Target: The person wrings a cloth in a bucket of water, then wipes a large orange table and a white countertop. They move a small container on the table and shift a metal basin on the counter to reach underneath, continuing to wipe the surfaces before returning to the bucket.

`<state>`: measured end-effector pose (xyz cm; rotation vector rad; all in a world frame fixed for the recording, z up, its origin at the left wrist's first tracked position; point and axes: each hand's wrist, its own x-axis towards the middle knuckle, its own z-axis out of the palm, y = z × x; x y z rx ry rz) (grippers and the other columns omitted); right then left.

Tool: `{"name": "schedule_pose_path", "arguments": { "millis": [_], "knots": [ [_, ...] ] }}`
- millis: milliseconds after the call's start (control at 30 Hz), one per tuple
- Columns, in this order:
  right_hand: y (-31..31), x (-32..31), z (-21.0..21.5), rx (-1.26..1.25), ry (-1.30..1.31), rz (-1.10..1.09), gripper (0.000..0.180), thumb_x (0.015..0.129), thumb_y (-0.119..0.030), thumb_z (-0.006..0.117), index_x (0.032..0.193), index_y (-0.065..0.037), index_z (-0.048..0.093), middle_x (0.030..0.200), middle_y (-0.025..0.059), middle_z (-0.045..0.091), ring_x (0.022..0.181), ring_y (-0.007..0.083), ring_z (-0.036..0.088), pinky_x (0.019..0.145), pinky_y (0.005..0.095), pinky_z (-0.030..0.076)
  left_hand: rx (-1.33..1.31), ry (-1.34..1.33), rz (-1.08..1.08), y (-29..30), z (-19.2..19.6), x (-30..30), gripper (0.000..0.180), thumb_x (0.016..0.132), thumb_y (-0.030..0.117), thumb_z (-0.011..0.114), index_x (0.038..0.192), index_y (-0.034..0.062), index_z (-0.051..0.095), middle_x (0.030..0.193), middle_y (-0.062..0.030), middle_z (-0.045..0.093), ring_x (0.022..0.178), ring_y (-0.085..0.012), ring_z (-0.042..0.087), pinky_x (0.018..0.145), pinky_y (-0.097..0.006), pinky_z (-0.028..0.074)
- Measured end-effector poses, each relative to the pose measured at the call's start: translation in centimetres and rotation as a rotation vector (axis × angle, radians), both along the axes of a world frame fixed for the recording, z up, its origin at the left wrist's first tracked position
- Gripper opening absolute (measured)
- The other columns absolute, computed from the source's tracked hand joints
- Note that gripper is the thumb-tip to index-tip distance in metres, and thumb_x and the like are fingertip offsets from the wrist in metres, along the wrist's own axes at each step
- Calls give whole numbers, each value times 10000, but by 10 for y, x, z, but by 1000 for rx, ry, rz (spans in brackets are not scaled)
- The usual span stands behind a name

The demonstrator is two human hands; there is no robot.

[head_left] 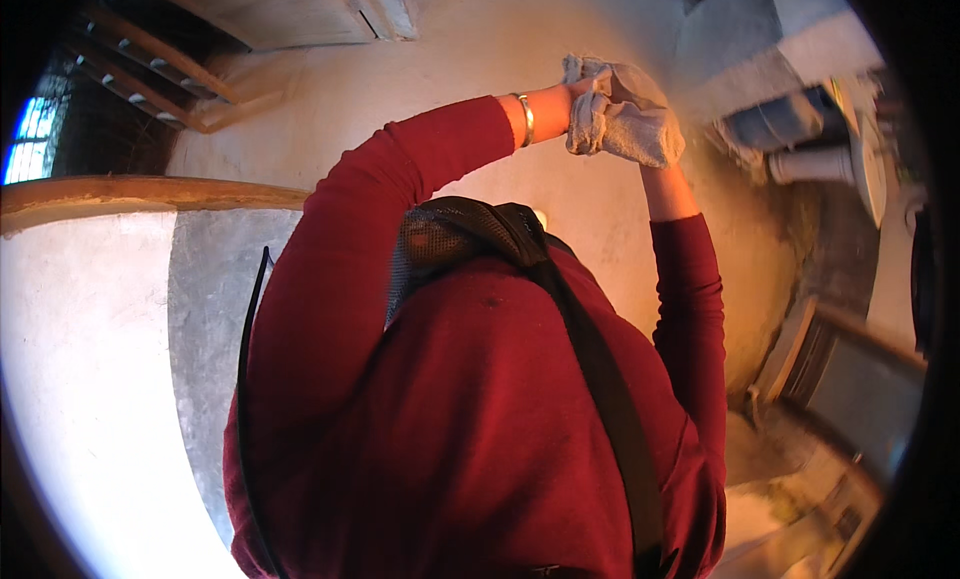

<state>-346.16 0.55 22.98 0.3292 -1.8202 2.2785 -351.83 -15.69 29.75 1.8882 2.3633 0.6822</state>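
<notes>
A greyish, rumpled cloth (640, 129) is held out in front of me, in the upper part of the head view. My left hand (586, 87), with a metal bangle at its wrist, closes on the cloth's left side. The cloth covers my right hand, so its fingers are hidden; only the wrist and bare forearm (668, 193) show below it. Both arms are raised in dark red sleeves, and my hands are close together at the cloth.
A pale wall (480, 39) lies behind my hands. At right are a blue-grey bundle (780, 121) and a white cylindrical thing (812, 166). Wooden rails (150, 69) stand at upper left above a brown ledge (150, 191). A framed panel (865, 389) is at lower right.
</notes>
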Motion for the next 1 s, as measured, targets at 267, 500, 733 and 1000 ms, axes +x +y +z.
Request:
{"name": "schedule_pose_path", "arguments": {
  "millis": [267, 500, 733, 1000],
  "knots": [
    [100, -222, 21, 355, 32, -3, 271, 797, -109, 647, 1046, -28, 576, 1036, 77, 625, 907, 162, 595, 799, 268, 495, -222, -41, 73, 106, 16, -205, 420, 622, 306, 720, 956, 113, 555, 967, -26, 614, 856, -173, 591, 683, -358, 485],
    [199, -409, -4, 146, -172, 3, 268, 861, -163, 598, 1079, -8, 582, 1047, 74, 619, 942, 163, 589, 815, 285, 492, -312, -9, 60, 199, 28, -398, 506, 547, 307, 766, 968, 121, 557, 985, -16, 621, 873, -170, 594, 694, -360, 485],
    [298, -555, 58, 145, -451, -103, 238, 938, -225, 511, 972, -9, 606, 890, 85, 637, 844, 183, 609, 738, 313, 506, -135, -224, 112, 319, 48, -581, 385, 666, 326, 653, 993, 146, 557, 1056, -9, 591, 992, -131, 524, 810, -338, 418],
    [416, -790, 44, -961, -72, 407, 399, 966, -403, 415, 891, -46, 576, 854, 73, 590, 664, 149, 526, 588, 253, 450, 123, 1704, 393, 479, -48, -785, 247, 846, 344, 492, 882, 116, 579, 807, -20, 608, 784, -188, 584, 673, -306, 448]
  ]
}}
